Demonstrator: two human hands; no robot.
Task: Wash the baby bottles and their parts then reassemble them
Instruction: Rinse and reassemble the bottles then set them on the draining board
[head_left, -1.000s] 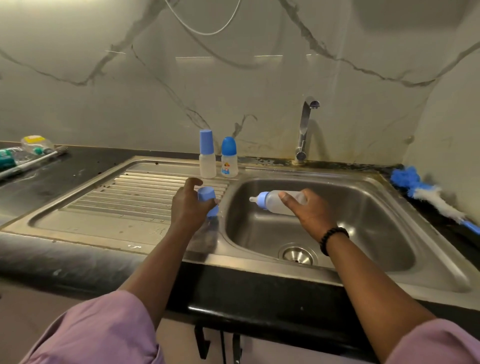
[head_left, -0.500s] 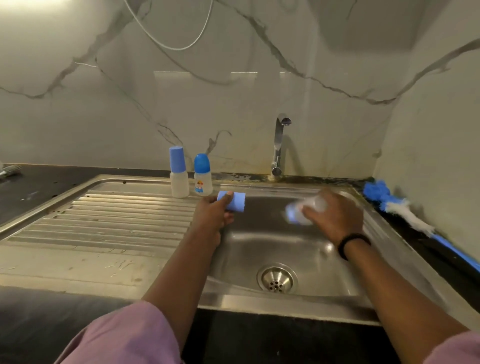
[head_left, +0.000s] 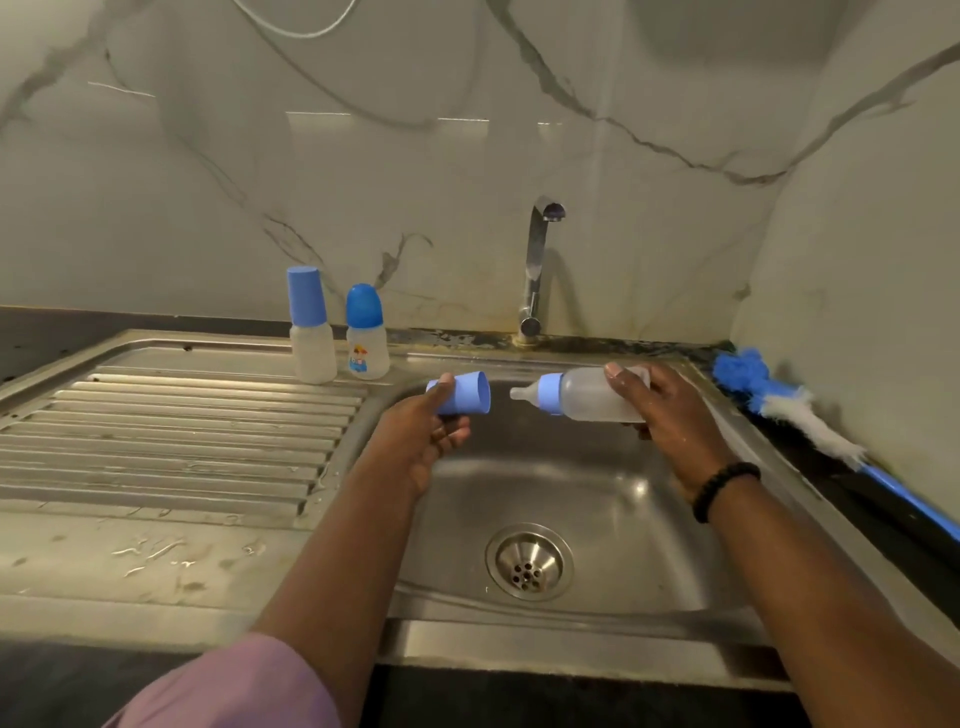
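Baby bottle (head_left: 597, 397): frosted, lying sideways in the air over the sink basin (head_left: 613, 499), teat (head_left: 522, 392) and blue collar pointing left. Right hand (head_left: 670, 410) grasped its base end, thumb on top, fingers curled beneath; a dark bead bracelet (head_left: 724, 491) sat on that wrist.

Blue cap (head_left: 462, 399): held sideways by the left hand (head_left: 423, 441), fingers wrapped round it, open mouth facing right toward the teat, near it but apart.

Two further bottles, upright and capped, at the back of the ribbed draining board (head_left: 171, 431), just beside one another: the tall-capped bottle (head_left: 310, 332) on the left, the round-capped bottle (head_left: 367, 338) with a small printed figure on the right.

Drain strainer (head_left: 529, 564): at the basin floor. Tap (head_left: 537, 265): behind the basin, spout over it. Blue and white duster (head_left: 795, 410): lying on the dark worktop (head_left: 883, 519) at right, against the marbled wall. Lilac sleeves at the lower edge.
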